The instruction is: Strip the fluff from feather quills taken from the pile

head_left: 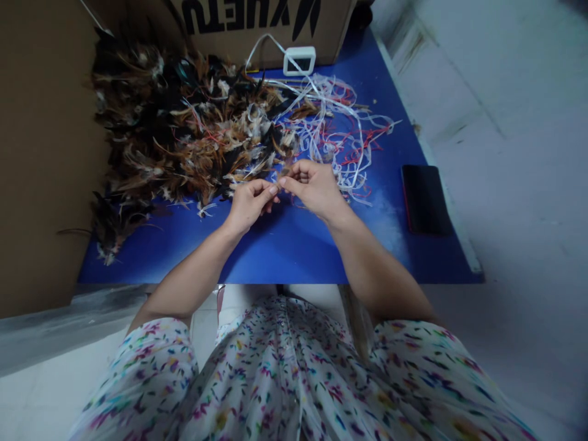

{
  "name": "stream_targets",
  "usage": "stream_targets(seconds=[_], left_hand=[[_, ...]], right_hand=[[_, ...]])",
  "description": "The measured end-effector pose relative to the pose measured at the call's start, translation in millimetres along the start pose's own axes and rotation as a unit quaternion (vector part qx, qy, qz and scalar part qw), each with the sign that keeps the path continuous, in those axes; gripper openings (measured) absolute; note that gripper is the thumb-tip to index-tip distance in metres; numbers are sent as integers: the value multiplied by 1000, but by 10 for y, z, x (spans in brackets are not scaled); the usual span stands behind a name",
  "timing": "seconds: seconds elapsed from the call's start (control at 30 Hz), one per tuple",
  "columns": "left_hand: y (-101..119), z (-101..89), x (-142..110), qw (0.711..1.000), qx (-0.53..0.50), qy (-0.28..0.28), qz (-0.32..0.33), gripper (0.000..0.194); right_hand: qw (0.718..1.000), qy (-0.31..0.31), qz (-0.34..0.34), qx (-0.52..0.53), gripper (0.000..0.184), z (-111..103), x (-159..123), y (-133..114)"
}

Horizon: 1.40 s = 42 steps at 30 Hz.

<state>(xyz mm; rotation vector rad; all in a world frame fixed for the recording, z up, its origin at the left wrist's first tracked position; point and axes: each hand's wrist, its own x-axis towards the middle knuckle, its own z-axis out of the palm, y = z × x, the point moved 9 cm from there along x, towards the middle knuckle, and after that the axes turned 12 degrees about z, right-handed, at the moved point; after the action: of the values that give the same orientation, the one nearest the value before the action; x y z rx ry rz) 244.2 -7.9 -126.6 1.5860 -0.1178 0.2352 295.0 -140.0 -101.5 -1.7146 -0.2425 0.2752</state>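
My left hand (248, 203) and my right hand (316, 187) meet over the blue table (289, 257), each with thumb and forefinger pinched together. A small brown feather (285, 169) shows between the fingertips; its lower end is hidden by them. Just beyond and to the left spreads a large heap of brown, black and white feathers (184, 138). Behind my right hand lies a tangle of thin white ribbon (316, 138), mixed with red threads (370, 139).
A dark phone (425, 199) lies near the table's right edge. At the back, a small white device (299, 61) stands before a printed cardboard box (261, 46). Another cardboard sheet or box (43, 159) rises on the left. A separate feather clump (114, 226) sits front left.
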Motion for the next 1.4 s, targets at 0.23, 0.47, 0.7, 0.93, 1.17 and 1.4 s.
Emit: stream_targets(seconds=[0.23,0.47,0.7,0.93,1.17,1.4], left_hand=[[47,-103,41,999,-26,42,12,36],[254,-494,108,980,-57,175,71,34],[303,-828,123,956,-68,265,104,36],[298,-962,144,948,-67,282,133,38],[279,-910,144,953,-54,272,125,38],[265,-841,170,960,-57,248,118,37]], right_hand=[[998,-1,-28,56,20,-127,67,-3],[992,102,-47,-53,11,-314,117,37],[952,84,-140,-260,18,-45,76,88],[914,15,-202,-351,24,368,16,112],[860,3,-191,-474,34,745,-8,63],[862,32,-192,-468,27,682,67,68]])
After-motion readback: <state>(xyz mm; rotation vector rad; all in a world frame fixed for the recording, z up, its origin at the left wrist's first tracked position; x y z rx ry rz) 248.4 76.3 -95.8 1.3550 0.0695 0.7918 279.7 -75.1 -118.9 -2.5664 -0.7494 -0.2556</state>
